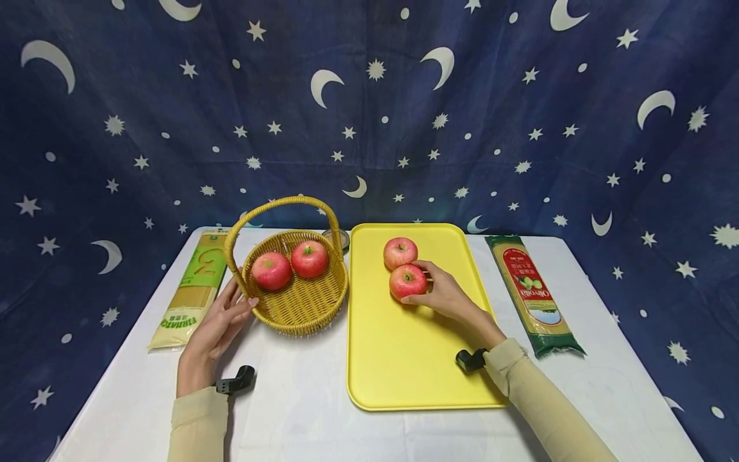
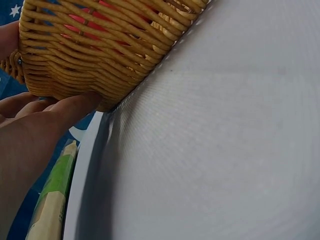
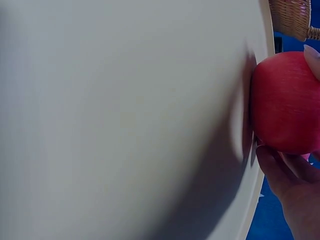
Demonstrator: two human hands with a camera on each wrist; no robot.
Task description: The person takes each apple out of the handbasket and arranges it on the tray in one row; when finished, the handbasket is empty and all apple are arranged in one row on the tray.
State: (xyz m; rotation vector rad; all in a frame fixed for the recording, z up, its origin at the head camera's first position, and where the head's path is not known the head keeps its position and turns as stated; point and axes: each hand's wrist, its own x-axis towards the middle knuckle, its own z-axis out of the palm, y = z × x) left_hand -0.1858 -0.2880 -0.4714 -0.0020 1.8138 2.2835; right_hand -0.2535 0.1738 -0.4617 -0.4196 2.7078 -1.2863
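On the left of the table, a wicker basket (image 1: 305, 309) with a tall arched handle holds two red apples. My left hand (image 1: 215, 328) grips the basket's left side, its thumb near the rim; in the left wrist view the fingers (image 2: 75, 107) lie against the outer weave. An apple (image 1: 407, 282) on the yellow tray (image 1: 404, 369) is held between the thumb and fingers of my right hand (image 1: 449, 296). Just behind it sits another apple (image 1: 400, 253). The right wrist view shows the held apple (image 3: 285, 102) close to the tray surface, with fingers below and the thumb above.
A green and yellow noodle packet (image 1: 196, 282) lies left of the basket. Right of the tray is a pasta packet (image 1: 532, 292) with a red label. A small round object (image 1: 344, 240) is partly hidden behind the basket. A dark star-patterned cloth (image 1: 369, 115) hangs behind the table.
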